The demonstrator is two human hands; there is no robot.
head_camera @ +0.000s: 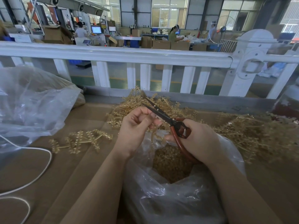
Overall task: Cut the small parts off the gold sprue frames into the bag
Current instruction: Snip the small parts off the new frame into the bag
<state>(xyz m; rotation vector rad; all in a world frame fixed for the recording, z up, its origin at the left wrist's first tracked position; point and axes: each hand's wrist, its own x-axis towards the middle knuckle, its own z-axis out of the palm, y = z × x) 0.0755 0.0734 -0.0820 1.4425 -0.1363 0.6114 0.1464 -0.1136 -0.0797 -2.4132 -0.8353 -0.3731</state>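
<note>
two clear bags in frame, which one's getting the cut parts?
The clear plastic bag directly below the hands, its open mouth showing loose small gold parts. The other crumpled clear plastic bag lies at far left, away from the red-handled scissors.

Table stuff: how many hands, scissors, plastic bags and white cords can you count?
Hands: 2, the left hand and the right hand
Scissors: 1
Clear plastic bags: 2, one under the hands, one far left
White cords: 1
Total: 6
</note>
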